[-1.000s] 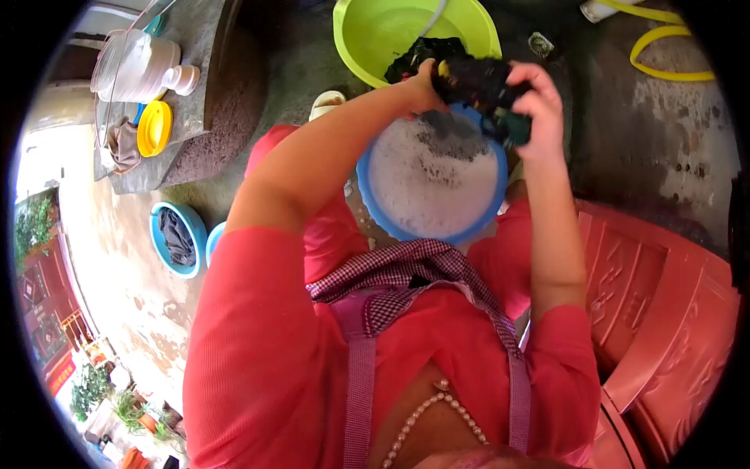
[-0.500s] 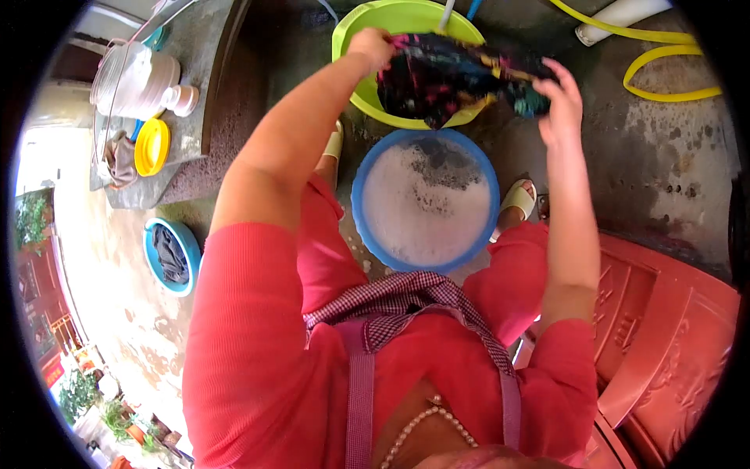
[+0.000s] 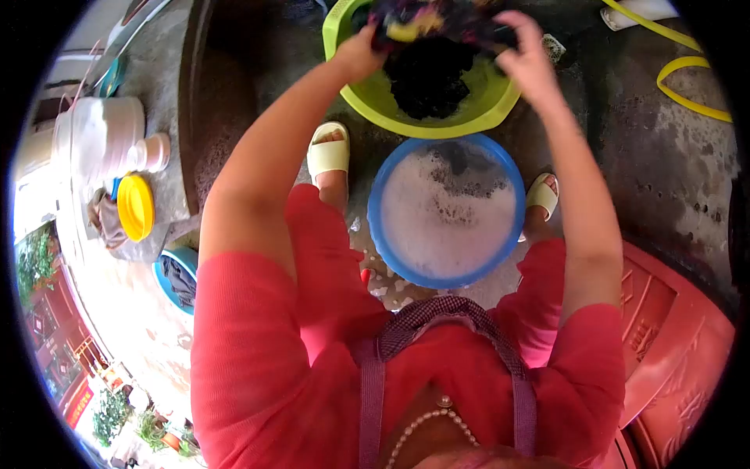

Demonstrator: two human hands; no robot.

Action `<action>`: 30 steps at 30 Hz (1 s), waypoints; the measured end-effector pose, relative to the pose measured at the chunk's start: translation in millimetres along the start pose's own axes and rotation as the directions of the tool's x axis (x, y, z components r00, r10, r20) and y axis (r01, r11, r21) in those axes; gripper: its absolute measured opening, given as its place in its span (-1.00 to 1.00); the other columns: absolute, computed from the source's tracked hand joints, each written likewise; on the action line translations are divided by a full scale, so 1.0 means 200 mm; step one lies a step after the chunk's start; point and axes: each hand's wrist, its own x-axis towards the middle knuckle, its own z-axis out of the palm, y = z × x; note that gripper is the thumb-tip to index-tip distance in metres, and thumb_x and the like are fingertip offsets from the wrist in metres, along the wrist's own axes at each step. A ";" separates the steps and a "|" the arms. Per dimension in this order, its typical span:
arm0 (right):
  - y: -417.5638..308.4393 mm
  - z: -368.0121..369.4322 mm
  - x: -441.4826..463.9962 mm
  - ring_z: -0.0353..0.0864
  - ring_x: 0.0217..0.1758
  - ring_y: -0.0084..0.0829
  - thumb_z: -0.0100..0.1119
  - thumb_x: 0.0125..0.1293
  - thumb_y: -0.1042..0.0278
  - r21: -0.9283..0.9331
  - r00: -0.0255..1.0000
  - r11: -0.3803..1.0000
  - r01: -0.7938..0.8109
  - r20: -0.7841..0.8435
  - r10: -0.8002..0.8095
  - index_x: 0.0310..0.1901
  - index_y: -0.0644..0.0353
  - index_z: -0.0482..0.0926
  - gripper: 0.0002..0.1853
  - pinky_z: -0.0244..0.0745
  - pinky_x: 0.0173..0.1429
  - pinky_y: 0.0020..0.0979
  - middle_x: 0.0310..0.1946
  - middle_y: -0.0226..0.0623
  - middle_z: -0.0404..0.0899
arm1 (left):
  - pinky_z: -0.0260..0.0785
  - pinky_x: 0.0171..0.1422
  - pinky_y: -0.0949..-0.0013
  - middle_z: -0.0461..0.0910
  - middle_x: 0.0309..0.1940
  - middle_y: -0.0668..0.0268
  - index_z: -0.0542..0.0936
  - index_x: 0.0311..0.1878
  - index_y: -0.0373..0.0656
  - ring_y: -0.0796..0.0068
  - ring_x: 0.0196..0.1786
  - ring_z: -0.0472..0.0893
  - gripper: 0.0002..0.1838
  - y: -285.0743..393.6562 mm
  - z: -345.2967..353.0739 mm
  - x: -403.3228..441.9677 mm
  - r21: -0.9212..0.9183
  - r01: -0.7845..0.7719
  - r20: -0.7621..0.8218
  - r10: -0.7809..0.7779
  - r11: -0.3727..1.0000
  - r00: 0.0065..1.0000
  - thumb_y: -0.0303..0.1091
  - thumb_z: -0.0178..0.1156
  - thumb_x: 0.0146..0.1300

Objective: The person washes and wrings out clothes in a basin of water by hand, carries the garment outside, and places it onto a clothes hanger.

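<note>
Cloth (image 3: pixel 426 22) with a dark, multicoloured pattern stretches between your 2 hands, over the yellow-green basin (image 3: pixel 380 110). Your left hand (image 3: pixel 360 56) has its fingers closed on 1 end; your right hand (image 3: pixel 528 56) has its thumb and fingers curved around the other, slightly blurred. Dark fabric (image 3: pixel 430 78) bunches inside that basin below the held cloth; you cannot tell whether the 2 are joined. Nearer you, just beside it on the floor, the round blue basin (image 3: pixel 376 227) holds pale, foamy suds (image 3: pixel 437 234) with a darker patch toward its far side. Off to your left, a light-blue tub (image 3: pixel 166 290) contains dark grey cloth (image 3: pixel 181 280), and a shallow yellow container (image 3: pixel 136 207) sits on the ledge (image 3: pixel 168 94).
</note>
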 end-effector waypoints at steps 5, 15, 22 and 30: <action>0.37 0.47 -0.30 -0.26 0.50 0.04 0.13 0.23 -0.06 -0.566 0.504 0.814 -0.133 0.668 0.547 0.41 -0.31 -0.01 -0.24 -0.03 0.40 0.18 0.48 -0.25 -0.31 | 0.15 0.26 -0.09 0.48 0.14 0.29 0.27 0.33 0.06 0.22 0.33 0.29 -0.34 0.19 0.09 -0.31 0.628 -0.050 0.130 -0.042 0.777 0.991 -0.11 0.21 0.15; 0.72 0.86 -0.14 -0.39 0.52 -0.07 -0.01 0.31 -0.15 -0.682 0.282 0.708 0.185 0.727 0.626 0.41 -0.43 -0.01 -0.32 -0.03 0.40 0.27 0.48 -0.57 -0.45 | 0.24 0.15 0.20 0.58 -0.10 0.34 0.58 0.00 0.01 0.32 0.11 0.44 -0.58 0.02 0.21 -0.32 0.513 -0.329 0.302 0.192 0.793 0.934 0.05 -0.06 0.30; 0.62 1.06 -0.28 -0.17 0.47 0.08 -0.18 0.38 0.13 -0.908 0.280 0.419 0.002 0.402 0.872 0.42 -0.10 0.05 -0.41 -0.06 0.37 0.09 0.47 -0.14 -0.27 | 0.30 0.07 0.22 0.61 -0.29 0.29 0.63 -0.22 -0.03 0.29 -0.07 0.53 -0.58 0.03 0.19 -0.31 0.549 -0.346 0.397 0.126 0.761 0.909 0.07 -0.07 0.30; 0.35 0.87 -0.37 0.18 0.38 -0.17 0.22 0.11 -0.17 -0.352 0.199 0.634 -0.688 0.749 0.632 0.35 0.18 0.19 -0.13 0.13 0.37 -0.25 0.31 -0.01 0.21 | 0.33 -0.04 0.19 0.61 -0.45 0.26 0.65 -0.42 -0.07 0.24 -0.21 0.57 -0.54 -0.02 0.22 -0.36 0.533 -0.346 0.297 0.212 0.772 0.931 0.08 -0.06 0.28</action>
